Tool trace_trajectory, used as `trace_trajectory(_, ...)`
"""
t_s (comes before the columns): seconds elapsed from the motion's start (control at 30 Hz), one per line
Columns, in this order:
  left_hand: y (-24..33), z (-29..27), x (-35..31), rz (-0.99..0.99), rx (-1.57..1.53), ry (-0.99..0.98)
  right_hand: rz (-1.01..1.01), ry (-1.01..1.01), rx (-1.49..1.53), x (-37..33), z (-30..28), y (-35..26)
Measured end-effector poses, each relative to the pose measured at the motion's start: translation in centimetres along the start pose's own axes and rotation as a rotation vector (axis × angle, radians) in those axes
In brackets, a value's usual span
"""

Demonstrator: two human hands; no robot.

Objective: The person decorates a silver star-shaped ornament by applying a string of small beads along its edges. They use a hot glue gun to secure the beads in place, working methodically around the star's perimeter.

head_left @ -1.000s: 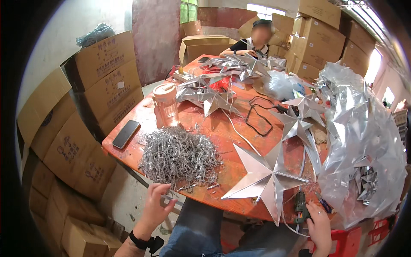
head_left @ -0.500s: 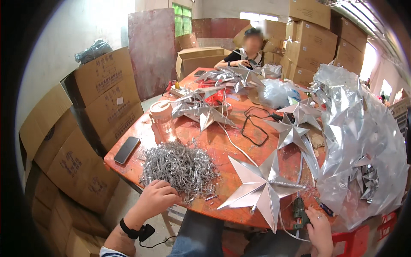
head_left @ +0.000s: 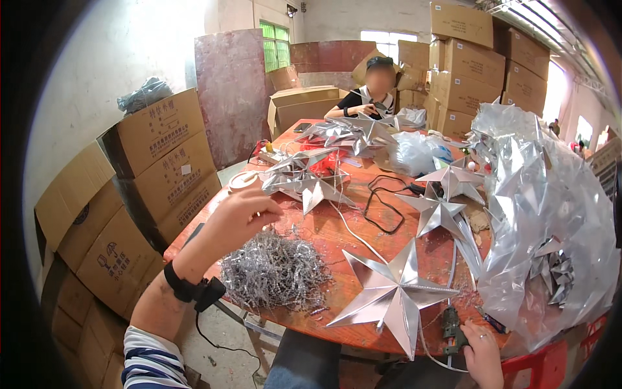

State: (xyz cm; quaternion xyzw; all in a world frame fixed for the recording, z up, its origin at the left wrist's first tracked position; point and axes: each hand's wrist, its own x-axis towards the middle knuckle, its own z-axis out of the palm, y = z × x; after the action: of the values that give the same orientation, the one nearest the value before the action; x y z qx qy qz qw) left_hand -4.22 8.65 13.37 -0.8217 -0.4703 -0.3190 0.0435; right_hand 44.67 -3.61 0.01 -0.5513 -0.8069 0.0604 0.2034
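My left hand (head_left: 243,217) is raised above the left of the table, in front of a lidded cup (head_left: 245,181) that it mostly hides. Its fingers are bent together; whether a thin strand is pinched in them cannot be made out. Below it lies a tangled heap of silver tinsel (head_left: 275,269). My right hand (head_left: 481,353) is closed on a dark green glue gun (head_left: 451,330) at the table's front edge, its fingers partly hidden. Between my hands, a large silver folded star (head_left: 398,292) lies close to the glue gun, one point past the edge.
Smaller silver stars (head_left: 437,211) and a black cable (head_left: 382,220) lie farther back. A big clear plastic bag of stars (head_left: 544,207) bulges at the right. Cardboard boxes (head_left: 159,142) stand left. Across the table (head_left: 350,243), a person (head_left: 369,97) works. A red stool (head_left: 541,363) is near right.
My left hand has risen from the tinsel heap and moved up and away from me, now covering most of the cup. My right hand stays at the glue gun. The view has shifted slightly.
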Motion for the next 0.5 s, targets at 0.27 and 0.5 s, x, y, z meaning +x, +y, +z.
trace_trajectory(0.27, -1.8, -1.6, 4.6, -0.368, -0.668, 0.134, -0.017, 0.025, 0.008, -0.2, 0.1, 0.0)
trace_trajectory(0.5, 0.2, -5.1, 9.1, -0.288, -0.975, 0.318, -0.02, 0.02, 0.022, 0.0, 0.6, 0.1)
